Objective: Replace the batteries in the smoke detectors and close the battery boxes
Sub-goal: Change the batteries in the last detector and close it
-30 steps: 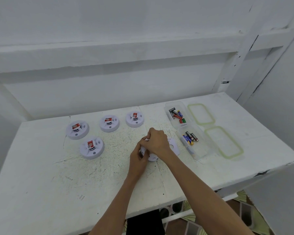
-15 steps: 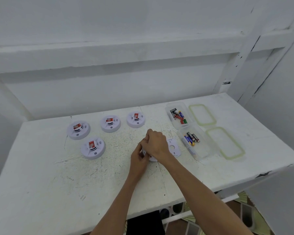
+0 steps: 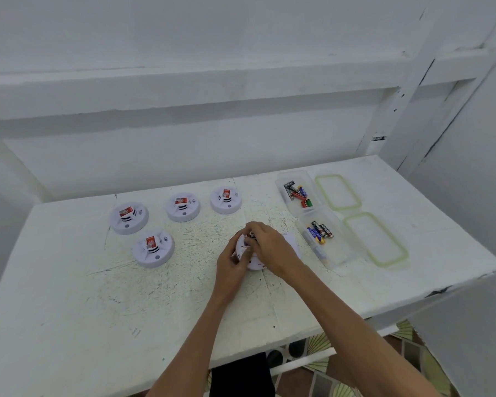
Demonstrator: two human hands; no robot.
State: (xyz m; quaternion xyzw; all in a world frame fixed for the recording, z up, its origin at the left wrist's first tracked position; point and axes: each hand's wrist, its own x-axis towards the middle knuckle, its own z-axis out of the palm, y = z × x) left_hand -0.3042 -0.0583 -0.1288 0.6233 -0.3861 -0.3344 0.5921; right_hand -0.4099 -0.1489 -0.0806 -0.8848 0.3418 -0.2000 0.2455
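Note:
A white smoke detector [image 3: 248, 255] lies upturned at the table's middle, mostly covered by both hands. My left hand [image 3: 231, 263] grips its left rim. My right hand [image 3: 272, 246] lies over its top, fingertips pinched at the battery slot; whatever they hold is hidden. A white cover plate [image 3: 292, 242] peeks out just behind my right hand. Several other detectors with red labels sit face up: three in a back row [image 3: 129, 217] [image 3: 183, 206] [image 3: 226, 199] and one nearer [image 3: 153, 248].
Two clear boxes of loose batteries stand to the right, the far box [image 3: 297, 193] and the near box [image 3: 321, 236]. Their green-rimmed lids [image 3: 338, 191] [image 3: 375, 239] lie further right. The white table [image 3: 98, 305] ends at a front edge near my forearms; walls close the back.
The detector has tilted up slightly under my hands, showing more of its underside. My right fingertips have shifted onto the battery slot. Everything else has stayed in place.

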